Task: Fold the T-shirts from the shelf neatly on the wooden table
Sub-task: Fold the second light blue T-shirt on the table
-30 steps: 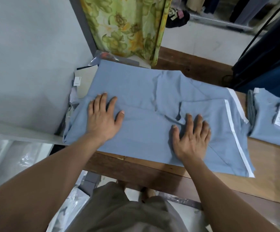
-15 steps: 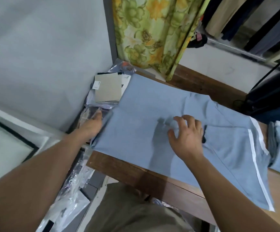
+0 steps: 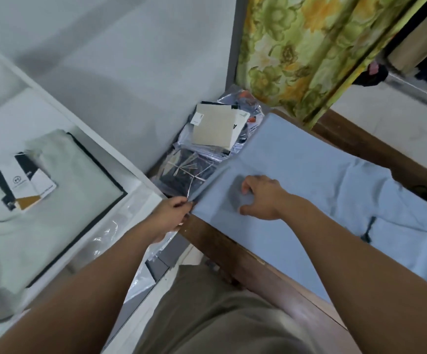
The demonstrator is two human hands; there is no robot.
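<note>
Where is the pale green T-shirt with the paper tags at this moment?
In the head view, the pale green T-shirt lies flat on the white shelf at the far left, left of the person's left hand.

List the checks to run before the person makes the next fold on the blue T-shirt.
1. Left hand pinches the blue T-shirt at its near-left corner: ok.
2. Right hand anchors the fabric: cannot tell; its fingers arch over it.
3. Fabric smooth: not ok; creases run across the middle.
4. Left edge free of clutter: not ok; it overlaps the pile of packets.
5. Near edge on the wooden table: ok.
</note>
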